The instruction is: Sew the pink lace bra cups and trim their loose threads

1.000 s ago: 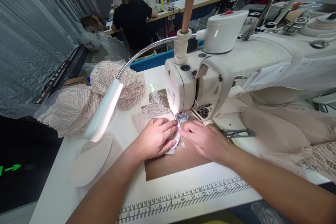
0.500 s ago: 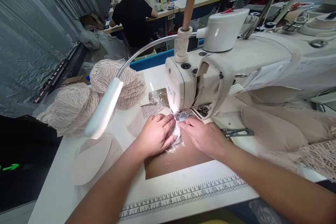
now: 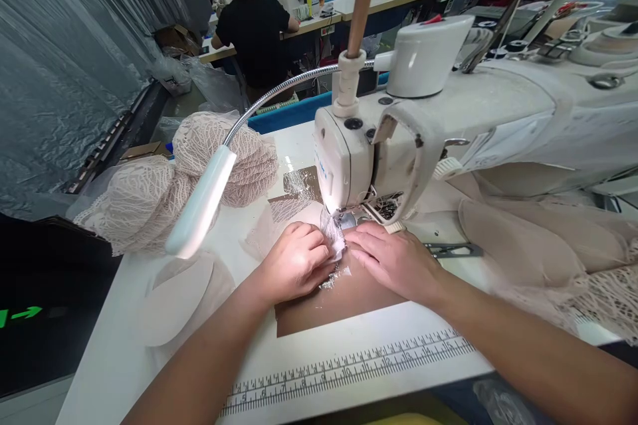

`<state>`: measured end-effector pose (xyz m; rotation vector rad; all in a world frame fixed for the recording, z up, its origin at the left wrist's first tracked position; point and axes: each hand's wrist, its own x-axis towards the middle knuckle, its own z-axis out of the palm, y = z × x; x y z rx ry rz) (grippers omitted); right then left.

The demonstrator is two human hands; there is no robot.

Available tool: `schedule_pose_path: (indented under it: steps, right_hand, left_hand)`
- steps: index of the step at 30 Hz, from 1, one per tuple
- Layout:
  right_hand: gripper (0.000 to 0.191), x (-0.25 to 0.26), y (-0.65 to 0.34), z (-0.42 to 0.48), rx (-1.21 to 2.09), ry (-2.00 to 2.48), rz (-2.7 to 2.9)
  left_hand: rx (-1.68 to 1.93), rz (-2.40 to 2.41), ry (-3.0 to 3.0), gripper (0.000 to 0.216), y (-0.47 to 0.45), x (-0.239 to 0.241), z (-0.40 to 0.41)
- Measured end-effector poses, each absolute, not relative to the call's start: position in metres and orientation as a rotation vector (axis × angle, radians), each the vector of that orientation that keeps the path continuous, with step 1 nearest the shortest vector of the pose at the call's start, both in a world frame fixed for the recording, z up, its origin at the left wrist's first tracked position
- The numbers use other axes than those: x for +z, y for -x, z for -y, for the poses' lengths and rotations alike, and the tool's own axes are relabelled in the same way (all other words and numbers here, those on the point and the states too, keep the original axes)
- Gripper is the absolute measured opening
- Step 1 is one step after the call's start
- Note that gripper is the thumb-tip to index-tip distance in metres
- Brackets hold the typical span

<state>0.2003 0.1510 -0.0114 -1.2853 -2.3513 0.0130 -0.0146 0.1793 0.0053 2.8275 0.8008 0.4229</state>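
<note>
Under the head of a white sewing machine [image 3: 343,159] lies a pale pink lace piece [image 3: 335,239], bunched up at the needle area. My left hand [image 3: 298,259] is closed on its left edge, fingers curled and the fingertips partly hidden. On the other side, my right hand [image 3: 391,255] lies flat with fingers stretched, its fingertips close to the lace. Both hands rest over a brown sheet [image 3: 339,309] on the table. More sheer fabric [image 3: 264,232] spreads out behind my left hand.
Stacked lace cups [image 3: 224,153] stand at the back left, beneath a gooseneck lamp [image 3: 202,202]. A pale oval piece [image 3: 174,305] lies on the left. Sheer fabric [image 3: 538,232] is heaped at the right. A ruler strip [image 3: 349,372] runs along the front edge. A person [image 3: 254,33] sits beyond.
My left fingers have curled in and gathered the lace, which now bunches up by the needle. My right hand has shifted slightly right and down.
</note>
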Motion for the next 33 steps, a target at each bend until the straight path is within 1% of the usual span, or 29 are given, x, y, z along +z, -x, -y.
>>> schedule_pose_path:
  steps: [4,9,12,15,17,20,23,33]
  right_hand:
    - [0.016,-0.013,-0.196,-0.151,0.033,1.219,2.366]
    - [0.026,-0.013,-0.195,-0.152,0.032,1.081,2.480]
    - [0.027,-0.015,-0.201,-0.151,0.089,1.027,2.517]
    - [0.025,-0.017,-0.206,-0.151,0.121,0.989,2.526]
    - [0.024,-0.017,-0.207,-0.151,0.118,1.001,2.488]
    - [0.026,-0.017,-0.207,-0.151,0.100,1.103,2.382]
    - [0.027,-0.015,-0.205,-0.153,0.091,1.167,2.339]
    - [0.028,-0.011,-0.203,-0.154,0.085,1.179,2.368]
  left_hand:
    - [0.450,-0.804,-2.816,0.025,0.013,0.002,-0.178]
    - [0.440,-0.778,-2.786,0.029,0.013,0.002,-0.177]
    - [0.456,-0.927,-2.733,0.033,0.012,0.003,-0.176]
    - [0.432,-1.099,-2.622,0.027,0.009,0.004,-0.175]
    - [0.391,-1.160,-2.544,0.020,0.007,0.005,-0.174]
    - [0.345,-1.213,-2.499,0.016,0.005,0.006,-0.172]
    - [0.347,-1.213,-2.521,0.017,0.004,0.006,-0.172]
    - [0.367,-1.242,-2.597,0.019,0.005,-0.001,-0.171]
